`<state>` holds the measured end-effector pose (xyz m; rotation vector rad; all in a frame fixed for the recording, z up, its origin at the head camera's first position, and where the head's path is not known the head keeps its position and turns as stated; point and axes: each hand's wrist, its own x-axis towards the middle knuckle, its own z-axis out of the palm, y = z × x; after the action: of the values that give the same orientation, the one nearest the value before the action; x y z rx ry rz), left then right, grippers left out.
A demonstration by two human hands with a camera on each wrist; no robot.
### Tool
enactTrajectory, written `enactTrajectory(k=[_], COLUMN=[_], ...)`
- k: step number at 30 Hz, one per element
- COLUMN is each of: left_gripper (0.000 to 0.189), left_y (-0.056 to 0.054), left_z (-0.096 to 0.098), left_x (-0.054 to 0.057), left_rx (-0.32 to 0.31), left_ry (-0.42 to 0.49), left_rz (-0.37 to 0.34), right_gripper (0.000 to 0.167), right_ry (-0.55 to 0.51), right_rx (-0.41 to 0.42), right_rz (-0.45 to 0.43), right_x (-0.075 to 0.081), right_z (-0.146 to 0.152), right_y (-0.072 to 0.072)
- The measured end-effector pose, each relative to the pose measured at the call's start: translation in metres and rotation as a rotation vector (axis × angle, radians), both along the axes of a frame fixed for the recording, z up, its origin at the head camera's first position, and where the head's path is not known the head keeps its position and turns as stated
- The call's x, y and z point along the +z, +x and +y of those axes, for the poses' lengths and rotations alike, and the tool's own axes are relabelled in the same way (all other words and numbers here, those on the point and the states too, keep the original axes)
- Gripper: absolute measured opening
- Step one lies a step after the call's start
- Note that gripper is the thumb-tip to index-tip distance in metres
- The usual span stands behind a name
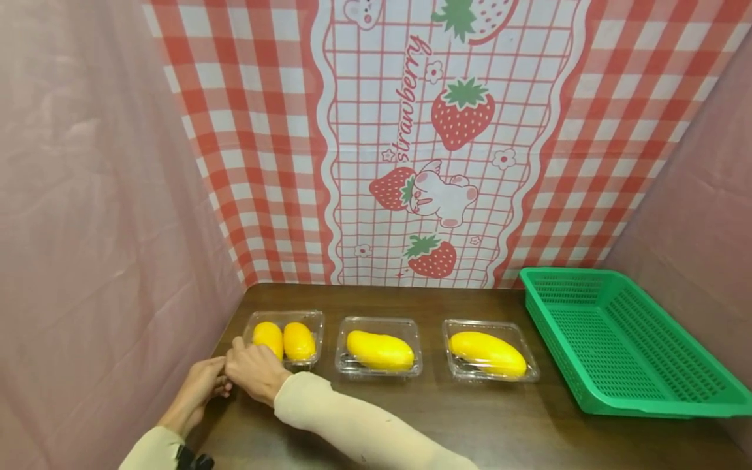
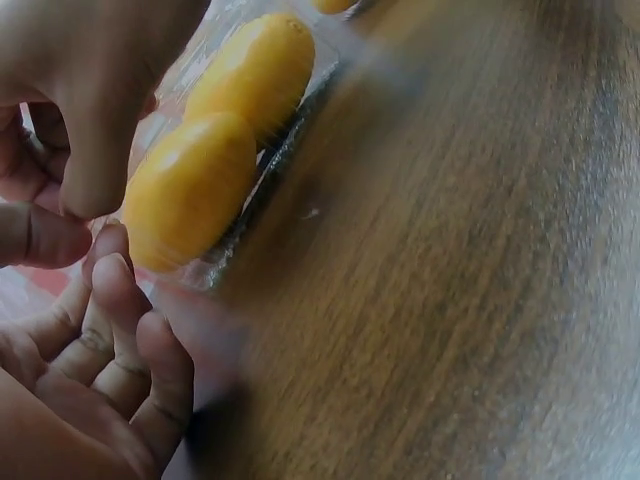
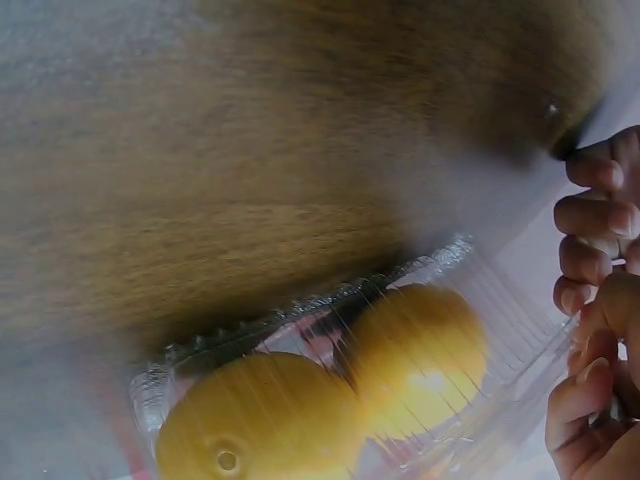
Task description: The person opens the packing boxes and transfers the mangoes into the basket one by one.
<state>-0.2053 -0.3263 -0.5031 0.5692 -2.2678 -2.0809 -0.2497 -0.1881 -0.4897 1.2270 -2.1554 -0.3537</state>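
Note:
At the left of the table, a clear plastic box (image 1: 318, 320) holds two yellow mango-like fruits (image 1: 299, 341). Clear plastic film (image 3: 510, 300) with fine straight creases lies over them in the right wrist view. My right hand (image 1: 255, 372) reaches across to the box's left end and pinches the film's edge. Just left of it, my left hand (image 1: 202, 385) has curled fingers and meets the right fingertips, also pinching the film. The left wrist view shows the left fingers (image 2: 165, 370) bent, palm turned up. What lies between the fingertips is mostly hidden.
Two more clear boxes, a middle one (image 1: 420, 349) and a right one (image 1: 531, 365), each hold one long yellow fruit. A green slotted basket (image 1: 566, 365) stands at the right. A pink curtain (image 1: 117, 228) borders the left side; checked cloth (image 1: 270, 163) hangs behind.

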Motion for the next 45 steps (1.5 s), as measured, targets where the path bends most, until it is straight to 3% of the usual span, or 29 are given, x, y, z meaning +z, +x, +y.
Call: enactTrajectory(k=[11,20,29,39,45], left_gripper=[0.034,0.035,0.033,0.031,0.027], left_y=[-0.002,-0.002,-0.002,-0.001,0.001], left_z=[0.006,0.010,0.011,0.008,0.004], left_x=[0.002,0.004,0.007,0.004,0.001], left_rx=[0.023,0.047,0.061,0.030,-0.032], left_ry=[-0.045,-0.046,-0.017,-0.068,-0.121], left_rz=[-0.003,-0.007,-0.001,0.006,0.028], right_gripper=[0.003,0.016,0.006,0.004,0.003], right_ry=[-0.050,-0.108,-0.144,-0.105,-0.102], right_rx=[-0.013,-0.023,-0.036,-0.020,0.004], right_rz=[0.076,0.125,0.120,0.030,0.048], right_x=[-0.007,-0.015,-0.003,0.000,-0.001], right_z=[0.002,0.003,0.001,0.004,0.011], right_y=[-0.001,0.001,-0.001,-0.001,-0.001])
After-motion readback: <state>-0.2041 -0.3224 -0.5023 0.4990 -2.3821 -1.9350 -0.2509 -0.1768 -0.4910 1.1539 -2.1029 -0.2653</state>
